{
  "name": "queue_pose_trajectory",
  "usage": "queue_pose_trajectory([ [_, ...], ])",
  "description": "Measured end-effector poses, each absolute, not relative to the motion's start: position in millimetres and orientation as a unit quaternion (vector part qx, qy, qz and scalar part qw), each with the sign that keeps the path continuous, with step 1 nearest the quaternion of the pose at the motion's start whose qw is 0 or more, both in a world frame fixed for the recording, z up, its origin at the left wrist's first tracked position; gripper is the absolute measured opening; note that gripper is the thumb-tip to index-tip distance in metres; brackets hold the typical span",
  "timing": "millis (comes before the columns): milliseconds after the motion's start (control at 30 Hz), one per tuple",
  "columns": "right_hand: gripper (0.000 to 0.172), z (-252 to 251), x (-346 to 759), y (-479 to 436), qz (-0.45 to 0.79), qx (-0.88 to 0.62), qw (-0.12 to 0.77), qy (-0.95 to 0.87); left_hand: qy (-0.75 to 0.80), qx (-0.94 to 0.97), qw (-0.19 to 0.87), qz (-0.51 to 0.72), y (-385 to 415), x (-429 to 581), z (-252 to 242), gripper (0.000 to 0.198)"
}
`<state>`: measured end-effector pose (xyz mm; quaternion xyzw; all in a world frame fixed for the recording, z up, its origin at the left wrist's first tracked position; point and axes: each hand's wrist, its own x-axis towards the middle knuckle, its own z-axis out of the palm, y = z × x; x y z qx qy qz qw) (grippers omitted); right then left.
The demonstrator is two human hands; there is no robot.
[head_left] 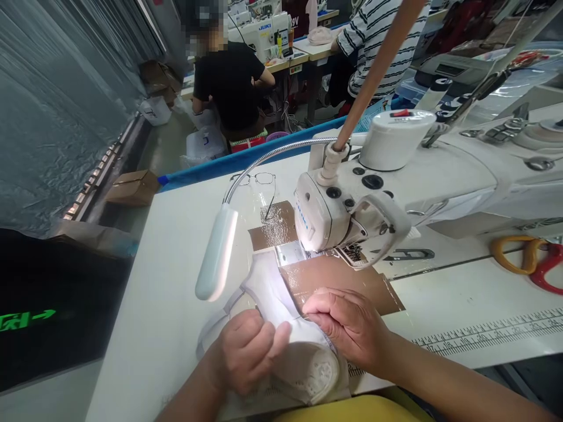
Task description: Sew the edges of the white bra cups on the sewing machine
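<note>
A pale lilac-white bra (272,293) lies across the table in front of the sewing machine (325,211), one end reaching the needle area. Its moulded cup with a lace patch (314,372) faces up near the table's front edge. A narrow strap (220,313) loops out to the left. My left hand (253,349) is closed on the bra's left side, with the thumb stretched over the fabric. On the other side, my right hand (345,319) pinches the bra's right edge between thumb and fingers. Both hands are a little short of the presser foot, which is mostly hidden behind the machine head.
A lamp (217,252) on a bent metal neck hangs left of the machine. Eyeglasses (264,179) lie behind it. Scissors (528,261) rest at the right, beyond a printed ruler strip (492,331). Two people sit ahead, one in a black shirt (231,82).
</note>
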<state>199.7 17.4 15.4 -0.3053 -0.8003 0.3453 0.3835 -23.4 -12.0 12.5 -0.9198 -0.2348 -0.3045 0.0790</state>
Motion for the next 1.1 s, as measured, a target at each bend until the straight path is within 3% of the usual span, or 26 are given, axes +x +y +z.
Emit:
queue_pose_trajectory([
  [333, 0.02, 18, 205, 23, 0.323, -0.382, 0.346, -0.794, -0.236, -0.917, 0.087, -0.311, -13, -26, 6, 0.027],
  [600, 0.02, 22, 219, 11, 0.292, -0.271, 0.278, -0.874, -0.237, -0.918, 0.078, -0.308, -15, -28, 3, 0.028],
  [1100, 0.022, 20, 214, 9, 0.255, -0.256, 0.286, -0.888, -0.23, -0.915, 0.088, -0.319, -13, -28, 2, 0.024],
])
